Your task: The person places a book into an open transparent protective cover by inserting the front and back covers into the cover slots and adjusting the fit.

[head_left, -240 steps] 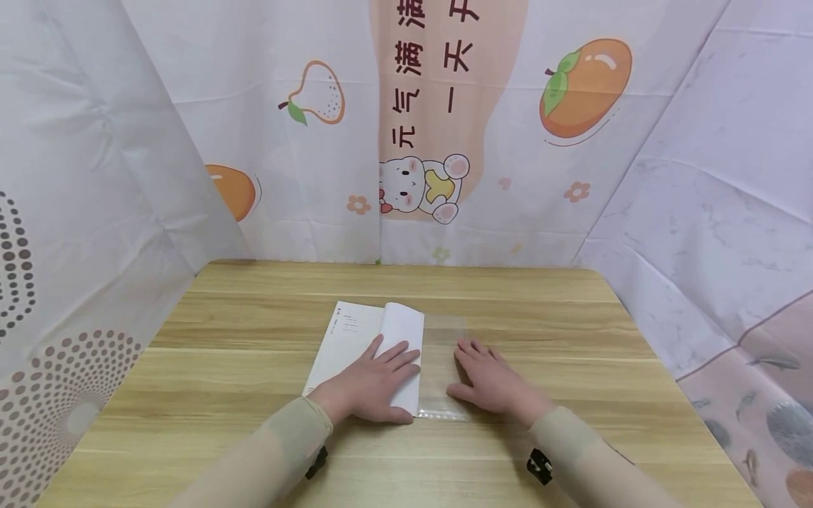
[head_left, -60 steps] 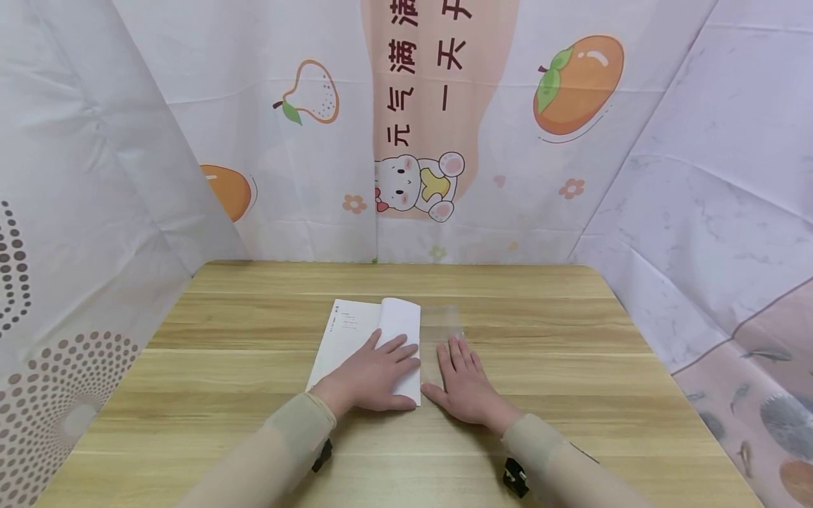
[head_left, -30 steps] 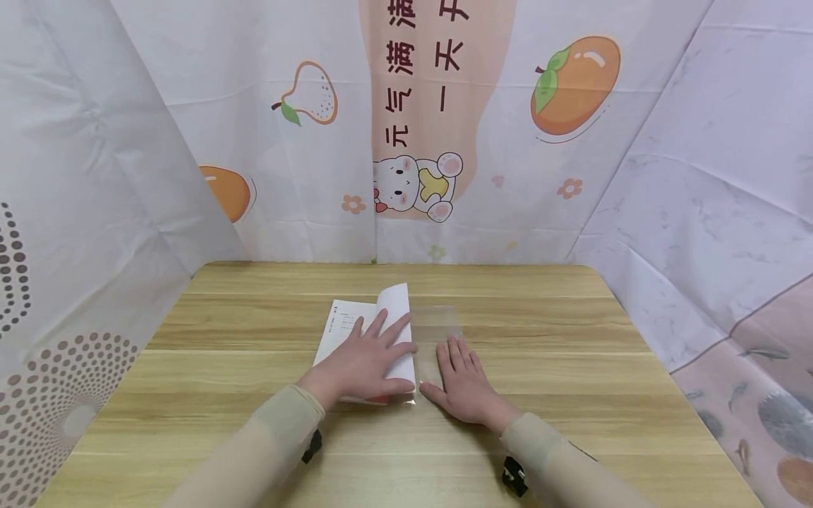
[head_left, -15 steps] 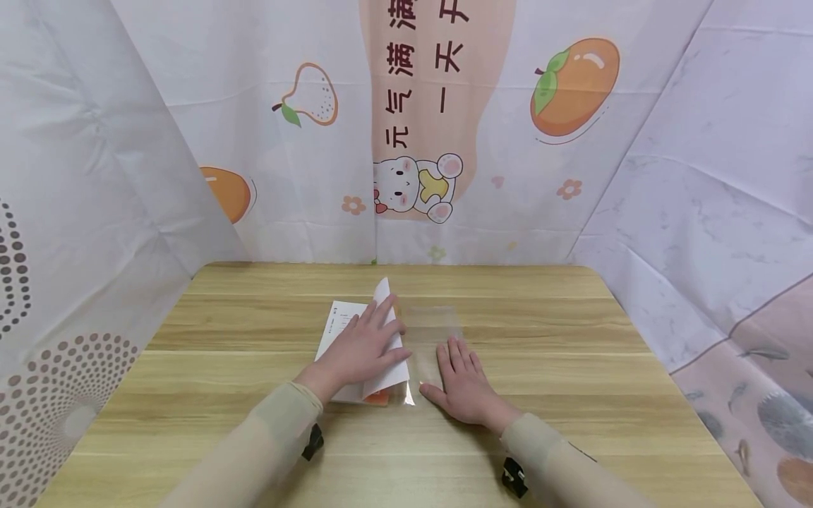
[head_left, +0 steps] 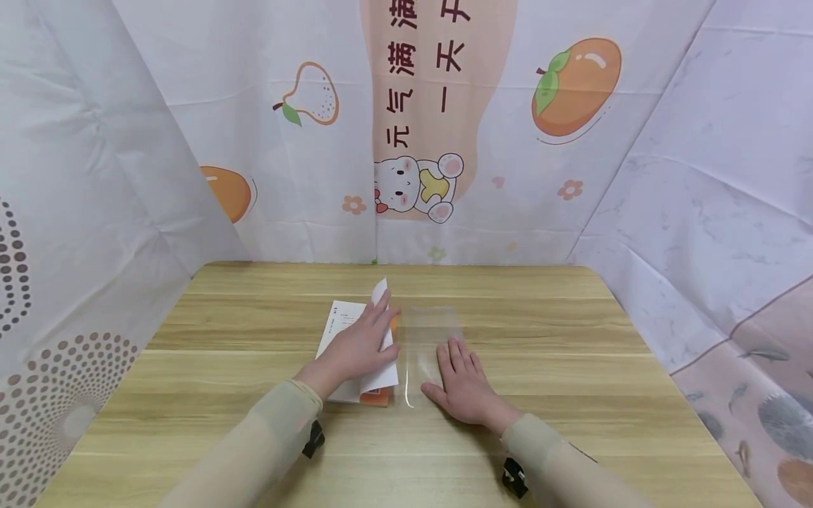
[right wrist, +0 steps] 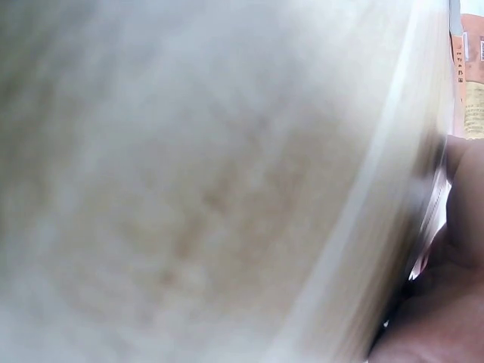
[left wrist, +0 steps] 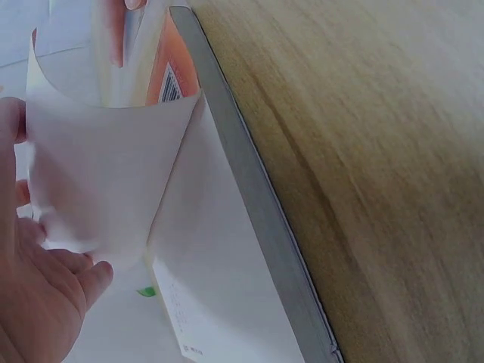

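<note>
A paperback book point(head_left: 336, 331) lies open on the wooden table, a printed page uppermost at its left. My left hand point(head_left: 356, 349) holds a white leaf point(head_left: 384, 377) of it, lifted and bent over to the left. In the left wrist view the leaf point(left wrist: 106, 159) curves upward, with fingers at its outer edge. Beneath it shows an orange cover point(left wrist: 175, 64) with a barcode. My right hand point(head_left: 466, 388) rests flat, fingers straight, on a clear plastic sheet point(head_left: 424, 339) to the right of the book. The right wrist view is mostly blurred, with part of that hand point(right wrist: 454, 280) at its right edge.
The wood-grain table point(head_left: 540, 317) extends around the book on all sides. Behind it hangs a white printed curtain point(head_left: 254, 127) with fruit drawings, and more cloth point(head_left: 699, 212) hangs at the sides. A black wrist camera point(head_left: 514, 476) sits under the right wrist.
My left hand has moved left, bending the leaf back and uncovering the orange cover and more of the plastic sheet. My right hand had earlier shifted left onto the sheet and has since stayed still.
</note>
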`<state>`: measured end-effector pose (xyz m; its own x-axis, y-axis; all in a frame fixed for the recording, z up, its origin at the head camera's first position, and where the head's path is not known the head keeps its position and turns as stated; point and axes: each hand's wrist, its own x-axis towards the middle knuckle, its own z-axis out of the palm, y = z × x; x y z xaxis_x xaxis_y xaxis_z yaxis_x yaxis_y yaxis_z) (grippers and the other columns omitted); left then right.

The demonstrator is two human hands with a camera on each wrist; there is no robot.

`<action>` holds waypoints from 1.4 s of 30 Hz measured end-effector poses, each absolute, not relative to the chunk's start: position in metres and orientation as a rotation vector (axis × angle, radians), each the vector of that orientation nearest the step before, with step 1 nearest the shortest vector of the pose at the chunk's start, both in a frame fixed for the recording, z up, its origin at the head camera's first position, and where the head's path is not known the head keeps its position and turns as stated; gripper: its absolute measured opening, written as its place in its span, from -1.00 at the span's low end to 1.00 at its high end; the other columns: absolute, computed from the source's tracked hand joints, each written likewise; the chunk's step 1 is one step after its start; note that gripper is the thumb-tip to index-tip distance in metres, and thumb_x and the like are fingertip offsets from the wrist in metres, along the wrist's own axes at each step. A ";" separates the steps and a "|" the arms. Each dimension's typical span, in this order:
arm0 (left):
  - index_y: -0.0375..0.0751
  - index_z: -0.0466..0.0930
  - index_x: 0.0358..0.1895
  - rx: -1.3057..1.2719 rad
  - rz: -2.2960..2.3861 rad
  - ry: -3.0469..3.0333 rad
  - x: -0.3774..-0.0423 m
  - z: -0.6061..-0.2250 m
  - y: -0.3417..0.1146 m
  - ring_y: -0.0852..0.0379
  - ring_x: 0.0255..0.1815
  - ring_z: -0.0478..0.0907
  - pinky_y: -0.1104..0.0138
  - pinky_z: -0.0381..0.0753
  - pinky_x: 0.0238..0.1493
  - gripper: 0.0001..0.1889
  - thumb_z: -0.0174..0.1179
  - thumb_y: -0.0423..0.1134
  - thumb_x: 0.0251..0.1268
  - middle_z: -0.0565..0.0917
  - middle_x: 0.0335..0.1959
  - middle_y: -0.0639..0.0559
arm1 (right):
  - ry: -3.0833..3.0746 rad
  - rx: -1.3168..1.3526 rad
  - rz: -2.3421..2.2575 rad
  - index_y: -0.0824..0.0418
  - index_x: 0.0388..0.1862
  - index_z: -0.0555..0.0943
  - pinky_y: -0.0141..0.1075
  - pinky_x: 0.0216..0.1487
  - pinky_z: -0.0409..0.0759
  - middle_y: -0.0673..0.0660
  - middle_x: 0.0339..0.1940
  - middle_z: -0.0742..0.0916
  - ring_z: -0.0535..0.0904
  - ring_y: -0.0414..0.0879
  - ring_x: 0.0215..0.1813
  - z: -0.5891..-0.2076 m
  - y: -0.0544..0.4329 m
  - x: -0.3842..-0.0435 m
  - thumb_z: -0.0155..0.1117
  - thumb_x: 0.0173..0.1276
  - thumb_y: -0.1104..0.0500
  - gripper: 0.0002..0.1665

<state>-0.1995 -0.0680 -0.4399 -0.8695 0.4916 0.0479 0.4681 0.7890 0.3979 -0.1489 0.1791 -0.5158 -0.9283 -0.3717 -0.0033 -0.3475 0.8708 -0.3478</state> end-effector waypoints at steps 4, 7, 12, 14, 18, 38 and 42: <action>-0.11 0.15 0.62 0.847 0.553 2.900 -0.198 -0.443 -0.066 -0.26 0.66 -0.08 -0.07 0.29 0.49 -0.28 0.07 0.01 0.46 -0.11 0.71 -0.01 | 2.957 -0.563 -0.527 0.42 0.64 0.00 0.28 0.58 -0.14 0.46 0.66 -0.03 -0.21 0.33 0.68 -0.514 0.179 -0.149 -0.01 0.57 -0.29 0.03; -0.10 0.12 0.63 0.890 0.476 2.895 -0.198 -0.446 -0.065 -0.22 0.67 -0.08 -0.02 0.21 0.54 -0.26 0.04 0.03 0.47 -0.04 0.70 0.01 | 2.948 -0.556 -0.524 0.41 0.64 0.01 0.27 0.58 -0.15 0.45 0.67 -0.04 -0.22 0.32 0.68 -0.513 0.179 -0.149 -0.02 0.59 -0.29 0.02; -0.11 0.14 0.63 0.916 0.383 2.904 -0.195 -0.447 -0.064 -0.15 0.68 -0.09 0.04 0.17 0.57 -0.26 0.03 0.03 0.43 0.02 0.69 0.07 | 2.929 -0.544 -0.509 0.39 0.65 -0.02 0.26 0.59 -0.17 0.43 0.67 -0.07 -0.26 0.29 0.69 -0.511 0.178 -0.149 -0.08 0.60 -0.31 0.01; -0.12 0.17 0.61 0.920 0.357 2.907 -0.195 -0.447 -0.064 -0.15 0.68 -0.10 0.05 0.15 0.58 -0.26 0.03 0.01 0.41 0.05 0.68 0.07 | 2.927 -0.543 -0.514 0.39 0.65 -0.02 0.26 0.59 -0.18 0.43 0.67 -0.06 -0.26 0.30 0.68 -0.510 0.177 -0.149 -0.10 0.61 -0.30 0.00; -0.14 0.26 0.57 0.953 0.296 2.912 -0.195 -0.448 -0.064 -0.16 0.68 -0.07 0.06 0.15 0.58 -0.28 0.05 0.00 0.37 0.14 0.66 0.04 | 2.936 -0.552 -0.532 0.42 0.64 0.01 0.27 0.58 -0.17 0.46 0.66 -0.04 -0.24 0.32 0.68 -0.510 0.178 -0.148 -0.09 0.62 -0.27 -0.02; -0.23 0.47 0.42 1.109 0.204 2.809 -0.192 -0.442 -0.070 -0.16 0.65 0.06 -0.01 0.15 0.57 -0.34 0.03 -0.02 0.26 0.39 0.53 -0.01 | 2.935 -0.547 -0.548 0.44 0.63 0.01 0.29 0.58 -0.17 0.47 0.66 -0.03 -0.23 0.34 0.68 -0.509 0.178 -0.147 -0.08 0.62 -0.26 -0.03; -0.20 0.50 0.40 1.103 0.210 2.782 -0.192 -0.441 -0.070 -0.12 0.66 0.05 0.00 0.12 0.59 -0.35 0.04 -0.02 0.24 0.41 0.51 0.03 | 2.921 -0.550 -0.557 0.46 0.63 0.01 0.30 0.57 -0.16 0.50 0.65 -0.03 -0.22 0.37 0.67 -0.508 0.178 -0.147 -0.06 0.62 -0.23 -0.03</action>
